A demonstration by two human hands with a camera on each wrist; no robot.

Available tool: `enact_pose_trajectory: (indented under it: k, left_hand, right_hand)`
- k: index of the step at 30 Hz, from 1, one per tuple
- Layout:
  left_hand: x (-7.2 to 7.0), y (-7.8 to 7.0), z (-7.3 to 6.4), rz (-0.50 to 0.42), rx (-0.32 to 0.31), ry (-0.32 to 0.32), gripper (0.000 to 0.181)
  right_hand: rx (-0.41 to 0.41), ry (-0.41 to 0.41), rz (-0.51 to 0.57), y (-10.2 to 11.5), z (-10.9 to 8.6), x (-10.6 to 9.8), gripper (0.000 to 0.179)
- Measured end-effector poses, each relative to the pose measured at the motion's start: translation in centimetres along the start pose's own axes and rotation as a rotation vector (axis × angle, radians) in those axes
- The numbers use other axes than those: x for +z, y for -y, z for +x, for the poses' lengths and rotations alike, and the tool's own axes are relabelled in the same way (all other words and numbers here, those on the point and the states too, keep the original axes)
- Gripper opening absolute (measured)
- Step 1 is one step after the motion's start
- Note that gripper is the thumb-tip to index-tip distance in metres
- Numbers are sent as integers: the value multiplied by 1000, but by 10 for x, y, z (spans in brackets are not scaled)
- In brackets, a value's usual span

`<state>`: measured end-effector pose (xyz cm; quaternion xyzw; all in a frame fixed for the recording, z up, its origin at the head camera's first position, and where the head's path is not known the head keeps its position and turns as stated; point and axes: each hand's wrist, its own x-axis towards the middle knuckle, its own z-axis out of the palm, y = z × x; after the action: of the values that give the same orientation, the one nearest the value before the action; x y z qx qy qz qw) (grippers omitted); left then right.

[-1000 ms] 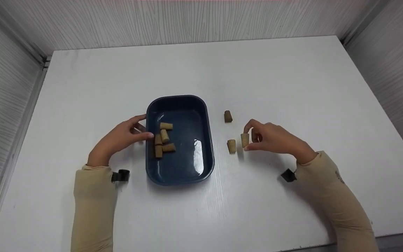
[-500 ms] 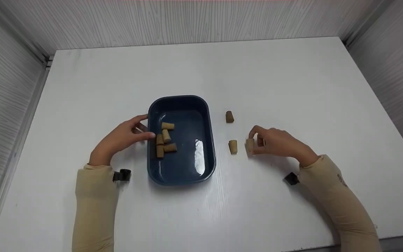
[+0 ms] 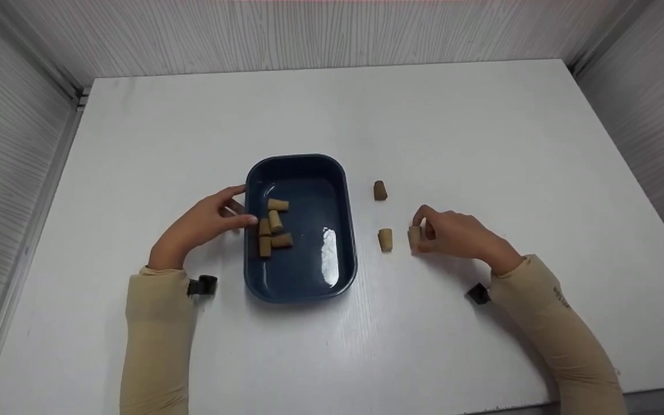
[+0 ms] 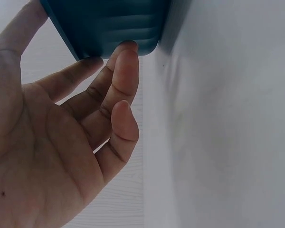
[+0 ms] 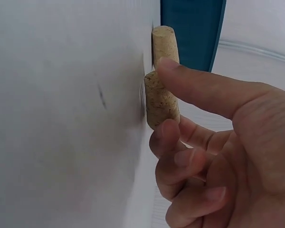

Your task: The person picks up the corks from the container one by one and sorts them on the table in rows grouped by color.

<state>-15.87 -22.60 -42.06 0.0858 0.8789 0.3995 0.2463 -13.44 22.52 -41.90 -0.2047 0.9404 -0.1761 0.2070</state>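
Note:
A deep blue tray (image 3: 303,288) stands left of centre in the head view. My left hand (image 3: 202,227) grips its left side, thumb over the rim and fingers outside. The left wrist view shows those fingers (image 4: 126,71) against the tray's outer wall (image 4: 109,28). Beside the tray, my right hand (image 3: 456,233) pinches a light tapered cork stopper (image 3: 414,237) between thumb and fingers, low at the tabletop. Just left of it stands another light cork (image 3: 385,240). A darker brown cork (image 3: 380,191) sits farther back. In the right wrist view, the pinched cork (image 5: 159,102) partly overlaps its neighbour (image 5: 165,42).
Several light and brown corks (image 3: 275,221) lie along the left side inside the tray. All this rests on a white table (image 3: 482,127) with grey wood-grain panels (image 3: 332,34) behind and at both sides. Black wrist mounts (image 3: 202,285) stick out from both sleeves.
My right hand has brought the light cork slightly right and down to the tabletop, away from the neighbouring cork. My left hand keeps its hold on the tray.

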Motion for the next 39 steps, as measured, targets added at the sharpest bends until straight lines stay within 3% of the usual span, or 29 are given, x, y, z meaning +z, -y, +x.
enact_pose_trajectory:
  k: [8,28,39]
  left_hand:
    - [0,1,1,-4,5,0,88]
    - [1,-3,3,3,6,1,91]
    - [2,-4,2,-8,9,-2,90]
  right_hand:
    - [-7,41,-10,0,-1,-1,48]
    - [30,89,-13,-2,-5,-7,52]
    - [-57,37,25,4,-14,-19,51]
